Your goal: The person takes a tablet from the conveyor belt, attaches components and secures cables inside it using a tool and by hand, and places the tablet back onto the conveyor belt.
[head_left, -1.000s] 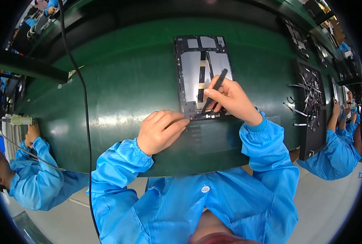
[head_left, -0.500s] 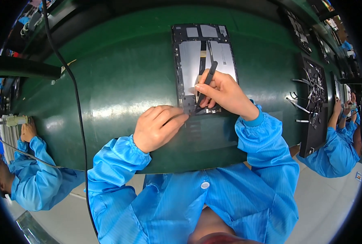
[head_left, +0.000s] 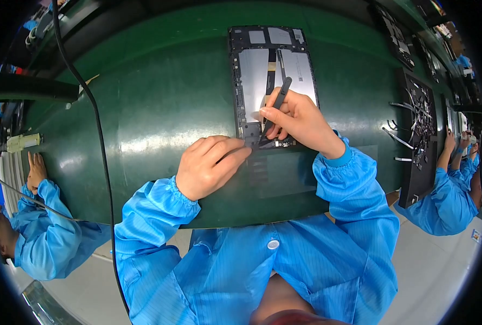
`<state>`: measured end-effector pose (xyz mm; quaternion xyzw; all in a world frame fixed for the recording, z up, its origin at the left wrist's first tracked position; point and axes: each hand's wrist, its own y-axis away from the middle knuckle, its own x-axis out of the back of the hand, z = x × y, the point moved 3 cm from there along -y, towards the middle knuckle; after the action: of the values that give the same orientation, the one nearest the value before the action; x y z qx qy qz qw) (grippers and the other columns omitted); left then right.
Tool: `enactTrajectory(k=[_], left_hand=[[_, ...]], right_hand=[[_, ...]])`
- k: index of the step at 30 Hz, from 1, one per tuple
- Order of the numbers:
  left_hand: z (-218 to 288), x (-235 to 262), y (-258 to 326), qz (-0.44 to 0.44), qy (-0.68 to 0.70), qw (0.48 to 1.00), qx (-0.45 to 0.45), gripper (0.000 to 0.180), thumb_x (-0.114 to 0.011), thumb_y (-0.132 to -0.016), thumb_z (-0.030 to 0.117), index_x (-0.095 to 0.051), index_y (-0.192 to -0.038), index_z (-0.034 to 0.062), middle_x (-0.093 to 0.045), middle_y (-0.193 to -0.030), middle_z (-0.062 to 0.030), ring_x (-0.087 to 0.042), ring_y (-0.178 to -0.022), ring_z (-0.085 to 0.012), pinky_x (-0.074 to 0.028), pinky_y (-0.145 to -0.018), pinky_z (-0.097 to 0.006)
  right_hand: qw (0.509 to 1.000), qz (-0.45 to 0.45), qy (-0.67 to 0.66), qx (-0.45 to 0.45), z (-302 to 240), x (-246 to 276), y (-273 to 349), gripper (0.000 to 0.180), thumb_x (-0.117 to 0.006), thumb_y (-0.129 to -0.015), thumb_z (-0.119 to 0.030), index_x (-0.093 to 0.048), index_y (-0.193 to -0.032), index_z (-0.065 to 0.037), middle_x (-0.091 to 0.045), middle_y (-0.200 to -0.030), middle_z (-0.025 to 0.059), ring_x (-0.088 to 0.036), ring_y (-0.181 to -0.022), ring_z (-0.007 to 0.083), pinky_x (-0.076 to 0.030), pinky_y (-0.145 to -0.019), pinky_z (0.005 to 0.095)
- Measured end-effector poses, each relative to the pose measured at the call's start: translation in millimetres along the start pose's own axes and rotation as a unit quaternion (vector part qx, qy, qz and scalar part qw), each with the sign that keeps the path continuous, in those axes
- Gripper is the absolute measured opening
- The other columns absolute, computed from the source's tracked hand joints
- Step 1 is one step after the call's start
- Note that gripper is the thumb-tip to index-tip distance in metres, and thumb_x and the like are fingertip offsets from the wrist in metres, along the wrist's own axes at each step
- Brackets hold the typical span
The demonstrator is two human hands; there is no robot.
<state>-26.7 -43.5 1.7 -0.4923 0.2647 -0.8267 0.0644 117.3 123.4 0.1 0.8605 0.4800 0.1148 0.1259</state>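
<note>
An opened tablet [head_left: 299, 70], with a black frame and silver inner plates, lies on the green work surface in front of me. A dark ribbon cable [head_left: 270, 78] runs down its middle. My right hand [head_left: 298, 116] grips black tweezers [head_left: 282, 96] over the tablet's lower part, tips pointing down at its near edge. My left hand [head_left: 211, 165] is closed at the near left corner, its fingertips pressed together beside the tweezer tips. Whatever those fingertips pinch, if anything, is too small to tell. Part of the tablet's near right side is hidden behind my right hand.
A black cable [head_left: 101, 130] hangs down across the left side. At the right stands a black tray [head_left: 418, 162] with loose wires and small parts. Other device frames [head_left: 395, 38] lie at the far right. Co-workers in blue sleeves [head_left: 51, 233] sit on both sides.
The tablet and table edge sit slightly higher in the picture. My hands keep nearly the same pose at the tablet's near edge. The left co-worker's hand now shows apart from the pale yellow object.
</note>
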Motion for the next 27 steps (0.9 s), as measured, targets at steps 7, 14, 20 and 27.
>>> enactTrajectory(k=[7,14,20,27], left_hand=[[0.4,0.4,-0.6,0.001,-0.001,1.0,0.0,0.036,-0.079,-0.066,0.003,-0.074,-0.101,0.0086,-0.07,-0.102,-0.0049,-0.068,-0.089,-0.0227,-0.056,-0.074,-0.034],[-2.4,-1.6,3.1,-0.007,-0.021,1.0,-0.016,0.04,-0.075,-0.067,0.008,-0.073,-0.107,0.0112,-0.067,-0.106,-0.0023,-0.066,-0.092,-0.0194,-0.055,-0.074,-0.032],[7.2,0.5,-0.1,-0.045,-0.082,0.995,-0.021,0.041,-0.072,-0.075,0.005,-0.074,-0.115,0.0177,-0.067,-0.105,-0.0033,-0.067,-0.09,-0.0209,-0.054,-0.073,-0.034],[4.9,0.3,-0.7,-0.052,-0.079,0.996,-0.002,0.041,-0.072,-0.076,0.004,-0.075,-0.114,0.0187,-0.065,-0.102,-0.0036,-0.067,-0.091,-0.0216,-0.055,-0.073,-0.034]], right_hand=[[1.0,0.005,0.006,-0.003,-0.5,-0.6,0.0,0.019,-0.062,-0.101,-0.021,-0.06,-0.104,-0.003,-0.069,-0.079,0.0054,-0.069,-0.068,0.0097,-0.052,-0.055,0.0192],[1.0,0.005,0.0,-0.001,-0.7,-1.0,0.5,0.019,-0.063,-0.101,-0.021,-0.06,-0.104,-0.003,-0.068,-0.077,0.0047,-0.069,-0.067,0.0092,-0.052,-0.055,0.0191],[1.0,0.007,-0.002,0.008,-0.4,-0.4,1.0,0.018,-0.062,-0.101,-0.02,-0.06,-0.103,-0.003,-0.068,-0.08,0.0055,-0.069,-0.067,0.0098,-0.052,-0.054,0.0193],[0.992,0.096,-0.047,0.063,8.7,24.2,26.0,0.017,-0.065,-0.1,-0.018,-0.057,-0.101,-0.003,-0.067,-0.082,0.0046,-0.068,-0.073,0.0111,-0.052,-0.059,0.0241]])
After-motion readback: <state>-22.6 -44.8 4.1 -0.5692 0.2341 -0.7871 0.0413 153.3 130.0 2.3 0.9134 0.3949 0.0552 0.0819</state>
